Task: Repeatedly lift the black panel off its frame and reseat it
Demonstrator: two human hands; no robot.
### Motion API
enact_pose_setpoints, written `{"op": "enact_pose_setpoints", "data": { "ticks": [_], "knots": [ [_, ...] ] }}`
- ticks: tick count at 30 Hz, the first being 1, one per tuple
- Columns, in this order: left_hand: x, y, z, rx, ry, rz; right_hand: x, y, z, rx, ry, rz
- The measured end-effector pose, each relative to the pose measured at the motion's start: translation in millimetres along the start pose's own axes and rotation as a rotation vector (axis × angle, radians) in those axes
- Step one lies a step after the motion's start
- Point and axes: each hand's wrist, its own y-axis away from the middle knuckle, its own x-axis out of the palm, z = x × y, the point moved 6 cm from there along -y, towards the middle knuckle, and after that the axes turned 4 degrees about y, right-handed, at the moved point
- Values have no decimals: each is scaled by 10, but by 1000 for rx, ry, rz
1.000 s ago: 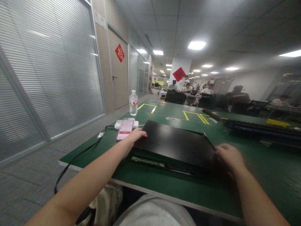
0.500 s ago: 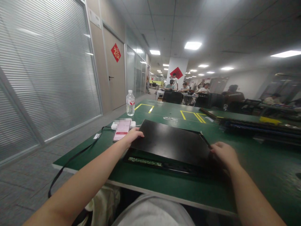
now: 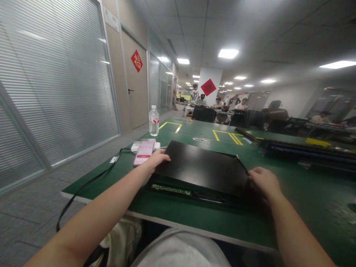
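A flat, dark display panel (image 3: 205, 165) lies over the green table in front of me. My left hand (image 3: 159, 160) grips its left edge, thumb on top and the other fingers largely hidden. At the right edge, my right hand (image 3: 263, 178) is closed, its fingertips pinching the panel's border where a thin dark strip runs along the side. A narrow green circuit board (image 3: 171, 189) shows in a black frame (image 3: 211, 197) along the near side, below the panel's front edge. How the panel joins this frame cannot be made out.
Left of the panel lie a phone (image 3: 144, 151) and a black cord (image 3: 83, 186) hanging off the table (image 3: 111, 200). A water bottle (image 3: 154, 121) stands farther back. At right are stacked dark panels (image 3: 303, 151). Several people sit or stand at distant tables.
Both hands and the panel stay almost in place. In the background, a standing person has shifted to the left.
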Motion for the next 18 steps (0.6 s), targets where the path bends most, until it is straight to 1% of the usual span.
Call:
{"op": "enact_pose_setpoints", "data": {
  "ticks": [6, 18],
  "knots": [
    [11, 10, 14, -11, 12, -5, 21, -21, -3, -9, 116, 34],
    [66, 40, -55, 22, 127, 88, 27, -38, -27, -24, 115, 22]
  ]
}}
